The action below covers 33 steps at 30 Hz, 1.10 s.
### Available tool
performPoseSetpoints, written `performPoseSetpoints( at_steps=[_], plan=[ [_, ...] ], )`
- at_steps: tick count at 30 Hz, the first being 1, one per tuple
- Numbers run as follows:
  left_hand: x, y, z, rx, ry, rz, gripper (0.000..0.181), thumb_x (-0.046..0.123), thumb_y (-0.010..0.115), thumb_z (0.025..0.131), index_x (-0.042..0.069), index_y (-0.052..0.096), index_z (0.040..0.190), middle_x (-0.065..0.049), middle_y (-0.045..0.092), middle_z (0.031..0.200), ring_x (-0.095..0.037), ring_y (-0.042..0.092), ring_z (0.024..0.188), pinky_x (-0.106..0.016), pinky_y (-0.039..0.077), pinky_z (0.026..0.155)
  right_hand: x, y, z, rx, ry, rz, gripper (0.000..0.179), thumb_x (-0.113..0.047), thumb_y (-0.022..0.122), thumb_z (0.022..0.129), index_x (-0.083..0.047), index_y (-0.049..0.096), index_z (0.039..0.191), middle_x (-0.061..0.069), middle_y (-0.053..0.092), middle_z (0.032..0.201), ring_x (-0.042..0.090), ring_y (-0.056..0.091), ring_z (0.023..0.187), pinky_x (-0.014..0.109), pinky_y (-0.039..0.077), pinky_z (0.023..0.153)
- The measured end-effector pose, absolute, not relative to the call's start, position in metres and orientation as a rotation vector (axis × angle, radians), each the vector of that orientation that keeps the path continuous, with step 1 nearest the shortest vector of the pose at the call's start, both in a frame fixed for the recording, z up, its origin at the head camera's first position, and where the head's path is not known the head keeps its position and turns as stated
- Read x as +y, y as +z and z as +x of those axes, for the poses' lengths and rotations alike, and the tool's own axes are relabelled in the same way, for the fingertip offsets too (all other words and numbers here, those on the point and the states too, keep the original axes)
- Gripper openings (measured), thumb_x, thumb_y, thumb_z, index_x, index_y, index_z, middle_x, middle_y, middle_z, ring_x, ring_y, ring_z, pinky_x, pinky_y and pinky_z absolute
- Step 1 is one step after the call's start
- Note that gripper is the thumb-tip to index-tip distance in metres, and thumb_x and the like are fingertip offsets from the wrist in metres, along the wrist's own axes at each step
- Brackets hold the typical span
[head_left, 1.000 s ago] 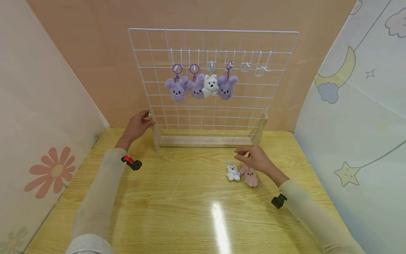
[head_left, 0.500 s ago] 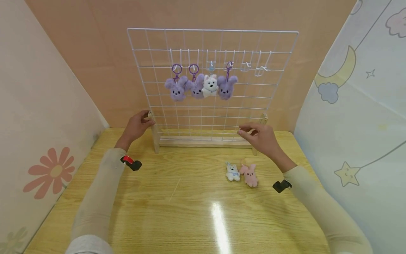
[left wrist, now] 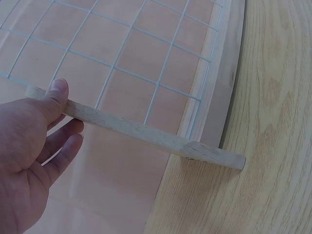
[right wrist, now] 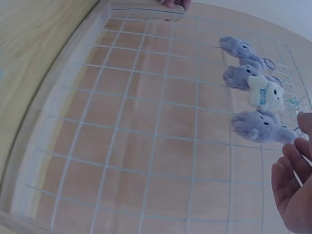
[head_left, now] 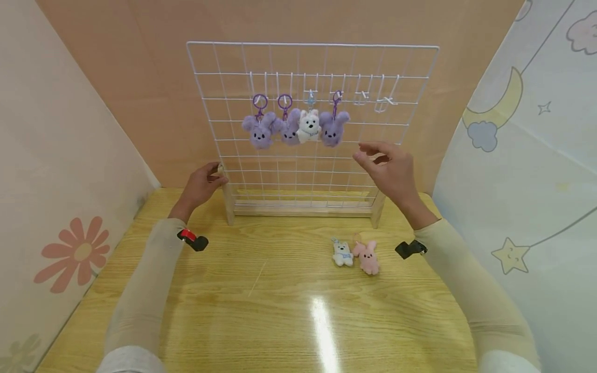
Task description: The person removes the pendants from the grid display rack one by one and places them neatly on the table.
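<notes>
A white wire grid rack (head_left: 312, 171) stands upright in a wooden base. My left hand (head_left: 200, 184) holds the top of its left wooden upright (left wrist: 131, 127), thumb on one side and fingers on the other. In front of the grid's right part, my right hand (head_left: 389, 168) is raised with fingers loosely bent and nothing between them. From the grid's hooks hang a white dog plush keychain (head_left: 309, 127) and three purple plush keychains (head_left: 260, 132). Another white dog keychain (head_left: 342, 255) and a pink plush keychain (head_left: 368, 258) lie on the table below the right hand.
Two bare hooks (head_left: 385, 101) are at the grid's right, one beside the other. The wooden table (head_left: 233, 311) spreads in front, with a light reflection on it. Printed walls (head_left: 536, 181) flank the table, and a plain tan backdrop (head_left: 116, 77) is behind the rack.
My right hand has risen from above the pink keychain to the height just below the hanging plushes, without carrying anything. The left hand stays on the upright.
</notes>
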<state>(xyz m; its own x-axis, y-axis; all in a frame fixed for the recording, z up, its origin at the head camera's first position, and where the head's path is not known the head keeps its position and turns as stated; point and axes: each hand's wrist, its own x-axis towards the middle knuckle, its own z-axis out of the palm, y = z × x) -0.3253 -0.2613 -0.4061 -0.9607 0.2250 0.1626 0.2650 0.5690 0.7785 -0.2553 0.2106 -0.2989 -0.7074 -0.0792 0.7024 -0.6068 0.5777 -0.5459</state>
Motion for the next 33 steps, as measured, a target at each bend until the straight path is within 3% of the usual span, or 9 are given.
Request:
performPoseSetpoints(
  at_steps=[12, 20, 27, 33],
  plan=[
    [-0.261, -0.406, -0.325, -2.745, -1.361, -0.425, 0.067, 0.029, 0.06, 0.105, 0.002, 0.031, 0.159, -0.022, 0.041, 0.158, -0.043, 0.053, 0.134, -0.058, 0.049, 0.104, 0.194, -0.266, -0.274, -2.084, 1.199, 0.435, 0.029, -0.014, 0.083, 0.088, -0.003, 0.078, 0.115, 0.014, 0.075, 0.114, 0.001, 0.062, 0.094, 0.015, 0.054, 0.079],
    [-0.261, -0.406, -0.325, -2.745, -1.361, -0.428, 0.066, 0.027, 0.059, 0.106, 0.0, 0.03, 0.159, -0.024, 0.04, 0.158, -0.043, 0.053, 0.134, -0.058, 0.049, 0.104, 0.177, -0.252, -0.286, -2.086, 1.221, 0.435, 0.036, -0.026, 0.083, 0.088, -0.003, 0.078, 0.116, 0.009, 0.075, 0.115, 0.023, 0.067, 0.105, 0.025, 0.056, 0.084],
    [-0.261, -0.404, -0.323, -2.741, -1.361, -0.423, 0.066, 0.028, 0.06, 0.106, 0.002, 0.032, 0.159, -0.024, 0.042, 0.157, -0.043, 0.054, 0.133, -0.058, 0.049, 0.104, 0.166, -0.253, -0.297, -2.081, 1.203, 0.427, 0.035, -0.029, 0.081, 0.089, -0.004, 0.078, 0.114, 0.008, 0.075, 0.115, 0.019, 0.065, 0.102, 0.027, 0.055, 0.083],
    [-0.261, -0.403, -0.323, -2.744, -1.352, -0.423, 0.067, 0.03, 0.059, 0.106, 0.002, 0.031, 0.16, -0.025, 0.042, 0.156, -0.044, 0.052, 0.134, -0.058, 0.048, 0.105, 0.156, -0.255, -0.306, -2.076, 1.213, 0.388, 0.041, -0.034, 0.084, 0.088, -0.005, 0.078, 0.116, 0.007, 0.075, 0.113, 0.015, 0.064, 0.096, 0.021, 0.052, 0.079]
  ],
)
